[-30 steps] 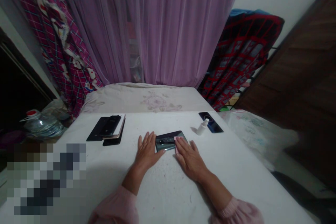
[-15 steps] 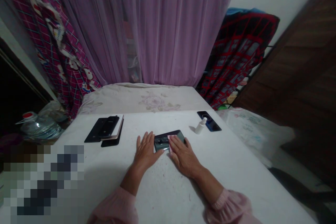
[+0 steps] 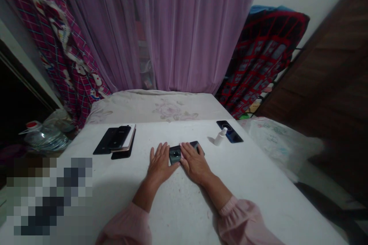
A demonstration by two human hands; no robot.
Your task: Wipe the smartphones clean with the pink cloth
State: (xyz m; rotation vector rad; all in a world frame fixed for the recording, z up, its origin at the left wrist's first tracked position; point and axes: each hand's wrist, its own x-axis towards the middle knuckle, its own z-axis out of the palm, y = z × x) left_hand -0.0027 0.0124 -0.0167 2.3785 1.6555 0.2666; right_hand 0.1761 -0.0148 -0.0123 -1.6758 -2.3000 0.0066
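Two bare hands, both palm down with fingers spread, neither pinching anything. The right hand [image 3: 193,162] lies across the dark green smartphone [image 3: 174,155], covering its middle, with only the far end showing past the fingers. The left hand [image 3: 161,162] lies flat just left of the phone; whether its thumb touches the edge, I cannot tell. The phone lies face down, its camera module showing between the hands. Pink sleeves [image 3: 126,226] cover both forearms above the wrists, nearest the camera. The white tabletop [image 3: 178,195] runs under everything. Left of the phone, a stack of phones [image 3: 115,141], black and rose-gold, lies on the tabletop. Right of the phone stands a small white spray bottle [image 3: 220,137], just beside a dark blue phone [image 3: 230,131]. Beyond the phone, a floral-printed bedsheet [image 3: 169,109] covers a bed, with a sheer purple curtain [image 3: 184,34] behind it. Far left of the phone, a clear plastic bottle [image 3: 44,139] with a red cap sits low down. A pixelated patch hides the tabletop's lower left corner.
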